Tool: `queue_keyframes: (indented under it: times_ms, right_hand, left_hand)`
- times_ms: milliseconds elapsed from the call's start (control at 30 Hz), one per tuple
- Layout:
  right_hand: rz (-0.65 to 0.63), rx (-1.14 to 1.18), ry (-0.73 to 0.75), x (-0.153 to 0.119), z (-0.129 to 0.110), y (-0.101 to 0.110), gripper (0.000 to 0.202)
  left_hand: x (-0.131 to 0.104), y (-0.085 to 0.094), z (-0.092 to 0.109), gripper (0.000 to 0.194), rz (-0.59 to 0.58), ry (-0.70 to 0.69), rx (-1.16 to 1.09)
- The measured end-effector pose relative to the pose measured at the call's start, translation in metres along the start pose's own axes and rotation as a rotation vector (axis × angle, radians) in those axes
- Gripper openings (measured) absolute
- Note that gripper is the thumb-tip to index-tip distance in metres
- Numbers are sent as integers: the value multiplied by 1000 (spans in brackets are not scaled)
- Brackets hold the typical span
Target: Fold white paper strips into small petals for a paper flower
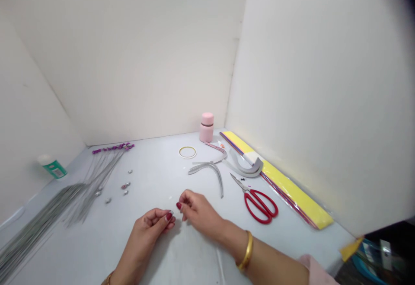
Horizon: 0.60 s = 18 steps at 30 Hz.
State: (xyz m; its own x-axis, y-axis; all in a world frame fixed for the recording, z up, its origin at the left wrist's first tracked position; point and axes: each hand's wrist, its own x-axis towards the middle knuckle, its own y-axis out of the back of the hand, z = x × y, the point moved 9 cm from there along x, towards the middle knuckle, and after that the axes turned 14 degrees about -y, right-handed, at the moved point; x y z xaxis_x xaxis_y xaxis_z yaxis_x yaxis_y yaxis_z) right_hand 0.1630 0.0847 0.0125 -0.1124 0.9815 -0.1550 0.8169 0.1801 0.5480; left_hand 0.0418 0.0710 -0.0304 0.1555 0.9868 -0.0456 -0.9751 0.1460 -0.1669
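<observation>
Red-nailed left hand [149, 228] pinches one small silvery piece [171, 212].

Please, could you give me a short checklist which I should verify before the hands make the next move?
1. Left hand grips the small silvery piece: ok, it shows at the thumb and fingertips.
2. Right hand is free: cannot tell, its curled fingers may hide something.
3. Red-handled scissors are apart from the hands: ok, lying to the right.
4. Loose silvery pieces are gathered together: not ok, they lie scattered on the left.
5. Pink bottle is upright and capped: ok.
</observation>
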Motion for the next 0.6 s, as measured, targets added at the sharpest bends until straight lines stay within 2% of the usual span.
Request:
queue_keyframes:
  times_ms: [100, 200, 267, 333, 400, 500, 600]
  right_hand:
    - [208, -211, -51, -18, 9, 66, 10]
    - [383, -416, -224, -47, 46, 134, 17]
    - [413, -519, -349, -65, 76, 160, 14]
    - [394, -579, -405, -75, 100, 167, 20]
    - [380, -604, -406, -79, 114, 164, 36]
    - [394, -605, -437, -77, 128, 160, 48]
    - [416, -488, -453, -76, 135, 160, 48]
  left_hand:
    - [-1, 4, -1, 17, 40, 5, 6]
    - [-3, 4, -1, 19, 54, 18, 26]
    - [-3, 2, 1, 20, 53, 15, 35]
    - [-3, 0, 1, 21, 40, 16, 41]
    - [-2, 0, 1, 22, 38, 19, 50]
    - [-3, 2, 2, 24, 71, 16, 52]
    - [-4, 2, 4, 24, 88, 12, 36]
